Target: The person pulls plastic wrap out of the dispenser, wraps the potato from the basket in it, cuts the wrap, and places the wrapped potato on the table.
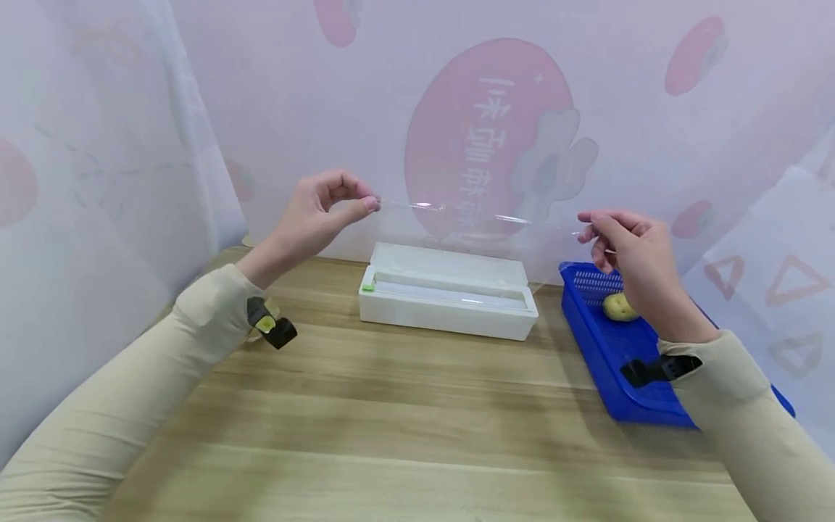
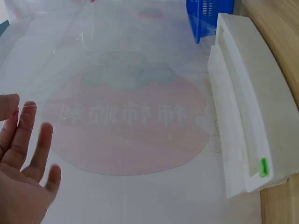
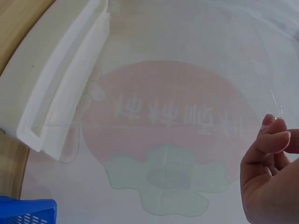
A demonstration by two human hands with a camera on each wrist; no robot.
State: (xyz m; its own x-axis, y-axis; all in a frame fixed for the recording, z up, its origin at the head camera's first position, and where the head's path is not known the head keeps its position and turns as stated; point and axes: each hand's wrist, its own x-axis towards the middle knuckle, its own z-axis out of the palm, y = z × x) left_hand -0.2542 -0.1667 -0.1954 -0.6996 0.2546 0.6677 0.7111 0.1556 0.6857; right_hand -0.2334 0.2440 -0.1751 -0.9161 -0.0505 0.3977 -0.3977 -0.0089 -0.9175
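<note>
A sheet of clear plastic wrap (image 1: 470, 212) is stretched between both hands above a white box. My left hand (image 1: 329, 203) pinches one corner of it between thumb and fingertips; in the left wrist view the other fingers of that hand (image 2: 28, 154) are spread. My right hand (image 1: 636, 246) pinches the opposite corner, its thumb and index finger together. The white wrap dispenser box (image 1: 450, 319) lies on the table below, its lid raised at the back and a green slider (image 1: 368, 288) at its left end. The wrap's lower part is too transparent to trace fully.
A blue plastic basket (image 1: 587, 355) stands to the right of the box, partly behind my right forearm, with a potato (image 1: 618, 307) in it. Behind the wooden table (image 1: 391, 420) hangs a pale curtain (image 1: 293, 87) with red fruit prints.
</note>
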